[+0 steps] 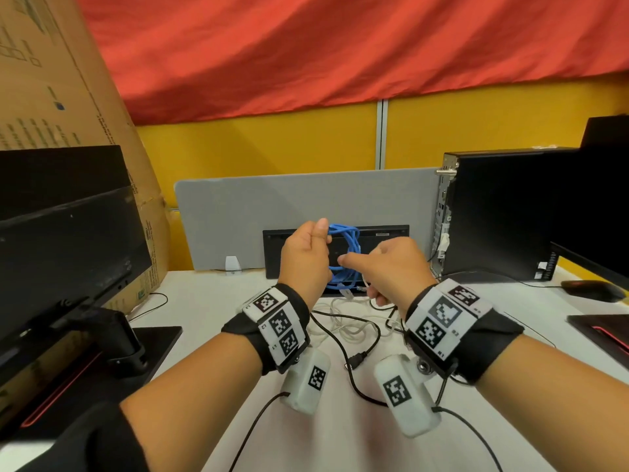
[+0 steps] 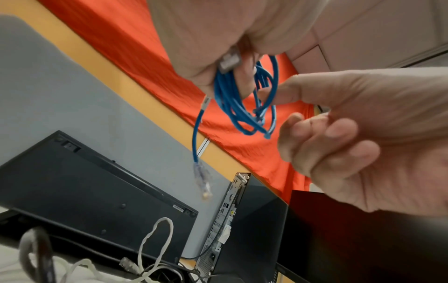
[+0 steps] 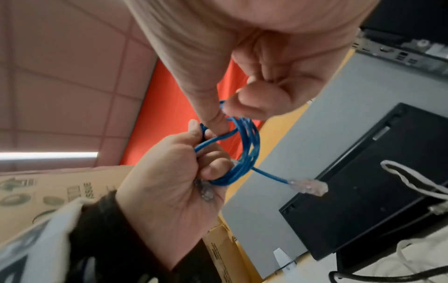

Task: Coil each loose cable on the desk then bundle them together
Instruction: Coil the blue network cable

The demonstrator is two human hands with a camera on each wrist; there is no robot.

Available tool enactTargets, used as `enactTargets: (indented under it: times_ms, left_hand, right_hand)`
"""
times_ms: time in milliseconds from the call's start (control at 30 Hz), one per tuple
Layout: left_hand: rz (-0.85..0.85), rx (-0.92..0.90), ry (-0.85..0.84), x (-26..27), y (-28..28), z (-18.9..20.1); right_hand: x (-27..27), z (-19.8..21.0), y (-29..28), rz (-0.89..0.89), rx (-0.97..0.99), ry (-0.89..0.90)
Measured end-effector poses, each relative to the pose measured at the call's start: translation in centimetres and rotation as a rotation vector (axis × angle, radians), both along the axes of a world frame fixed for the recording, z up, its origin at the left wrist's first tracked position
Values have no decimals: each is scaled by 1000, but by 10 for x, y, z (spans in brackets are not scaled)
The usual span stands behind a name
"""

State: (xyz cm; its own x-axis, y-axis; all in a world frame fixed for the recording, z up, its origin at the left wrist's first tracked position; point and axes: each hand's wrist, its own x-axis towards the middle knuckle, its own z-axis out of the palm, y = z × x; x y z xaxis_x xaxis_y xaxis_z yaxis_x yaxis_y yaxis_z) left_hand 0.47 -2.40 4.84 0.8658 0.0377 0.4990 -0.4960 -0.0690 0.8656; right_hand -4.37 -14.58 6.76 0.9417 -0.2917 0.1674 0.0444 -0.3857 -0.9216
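Left fingers (image 3: 213,168): curled tight around the looped thin blue cable (image 1: 343,257).
Right hand (image 1: 391,267): thumb pokes into the loop, other fingers bent, holding nothing.

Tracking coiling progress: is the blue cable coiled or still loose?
Mostly coiled: blue cable hangs in loops gripped by left hand; one plug end dangles.

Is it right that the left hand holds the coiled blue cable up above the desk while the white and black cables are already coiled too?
Not quite. The left hand does hold the coiled blue cable up above the desk, but the white cable and black cable still lie loose and uncoiled on it, as the head view shows.
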Motion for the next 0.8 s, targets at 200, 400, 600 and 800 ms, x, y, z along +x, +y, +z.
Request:
enactTargets:
  times_ms: [200,400,600,800]
  left_hand:
    - [-20,-20,30,3,2,-5]
    - [-33,-136,170,10,11,-5]
    - [-63,-208,270,12,19,-5]
    - [-72,-330,328,13,29,-1]
  right_hand:
    - [-5,6,8,181,361,194]
    - [-7,2,11,355,827,159]
    - [-5,-3,10,394,943,121]
    - [0,-6,-12,352,316,46]
